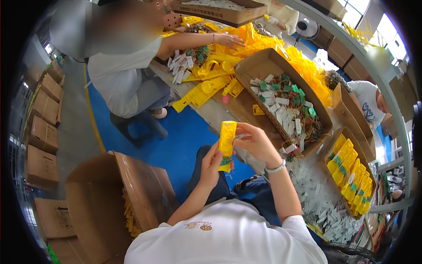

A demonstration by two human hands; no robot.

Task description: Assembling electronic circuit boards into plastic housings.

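Note:
A long yellow plastic casing (227,143) stands upright between both my hands, above my lap. My left hand (212,163) grips its lower end, where a bit of green shows. My right hand (256,142) wraps the upper part from the right, fingers curled on it, with a bracelet on the wrist. Right of my hands lies a cardboard tray (259,65) of small white parts and green boards with wires. Further right, a smaller cardboard box (339,132) holds a row of finished yellow casings (351,178).
A person in a white shirt (115,72) sits across the table, one hand (228,40) on a heap of yellow casings (211,75). An open cardboard box (99,193) stands at my lower left. Stacked boxes (43,119) line the left. White parts (323,207) cover the table at right.

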